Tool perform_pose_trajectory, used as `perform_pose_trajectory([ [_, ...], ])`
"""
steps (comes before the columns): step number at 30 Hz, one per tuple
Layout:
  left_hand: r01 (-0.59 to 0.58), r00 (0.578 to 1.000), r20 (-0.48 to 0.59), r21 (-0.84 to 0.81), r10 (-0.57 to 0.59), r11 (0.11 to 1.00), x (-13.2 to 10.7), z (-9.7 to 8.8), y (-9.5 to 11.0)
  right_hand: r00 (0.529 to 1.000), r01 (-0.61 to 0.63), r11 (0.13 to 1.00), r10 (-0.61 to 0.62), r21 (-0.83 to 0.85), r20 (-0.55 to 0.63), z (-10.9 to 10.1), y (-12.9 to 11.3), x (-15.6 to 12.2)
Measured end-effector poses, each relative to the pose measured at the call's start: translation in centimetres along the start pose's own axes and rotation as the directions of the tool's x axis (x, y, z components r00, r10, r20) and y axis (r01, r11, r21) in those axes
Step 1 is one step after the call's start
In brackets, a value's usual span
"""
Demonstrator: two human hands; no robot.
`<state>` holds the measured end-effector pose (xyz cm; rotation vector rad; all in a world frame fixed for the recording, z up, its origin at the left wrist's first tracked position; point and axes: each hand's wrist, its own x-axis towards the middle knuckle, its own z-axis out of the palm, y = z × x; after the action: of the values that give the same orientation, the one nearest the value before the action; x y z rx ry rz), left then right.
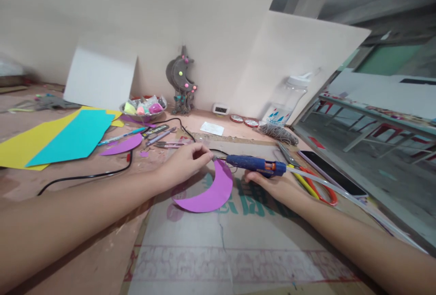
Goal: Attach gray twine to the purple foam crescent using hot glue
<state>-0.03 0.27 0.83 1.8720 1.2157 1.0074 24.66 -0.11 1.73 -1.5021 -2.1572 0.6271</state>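
A purple foam crescent (pixel 211 193) lies on a sheet of cardboard (pixel 238 249) in the middle of the table. My left hand (pixel 185 163) pinches its upper tip with fingers pressed together. My right hand (pixel 272 186) is wrapped round a blue glue gun (pixel 255 164) that lies level, its nozzle pointing left at the same tip of the crescent, right by my left fingertips. A clear glue stick (pixel 327 186) sticks out behind the gun.
Teal (pixel 75 138) and yellow sheets (pixel 20 149) lie at the left, with a black cable (pixel 102 174), pens and another purple crescent (pixel 124 145). Scissors with red and yellow handles (pixel 313 186), a phone (pixel 330 172), a plastic bottle (pixel 286 102) and a bowl of pompoms (pixel 145 106) stand around.
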Motion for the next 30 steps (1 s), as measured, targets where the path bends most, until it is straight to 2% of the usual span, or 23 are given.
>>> perform_pose_trajectory([
  [12, 0.037, 0.999, 0.008, -0.007, -0.037, 0.999, -0.01, 0.07, 0.05, 0.994, 0.005, 0.998, 0.002, 0.063, -0.106, 0.28, -0.28, -0.01],
  [18, 0.03, 1.0, 0.01, -0.023, -0.03, 0.999, -0.03, 0.06, -0.07, 0.993, -0.024, 0.997, 0.032, 0.073, -0.111, 0.44, -0.12, 0.13],
  [30, 0.026, 0.999, 0.019, -0.027, -0.026, 0.999, 0.04, 0.1, -0.09, 0.995, 0.009, 0.998, -0.003, 0.056, -0.103, 0.4, -0.41, -0.06],
])
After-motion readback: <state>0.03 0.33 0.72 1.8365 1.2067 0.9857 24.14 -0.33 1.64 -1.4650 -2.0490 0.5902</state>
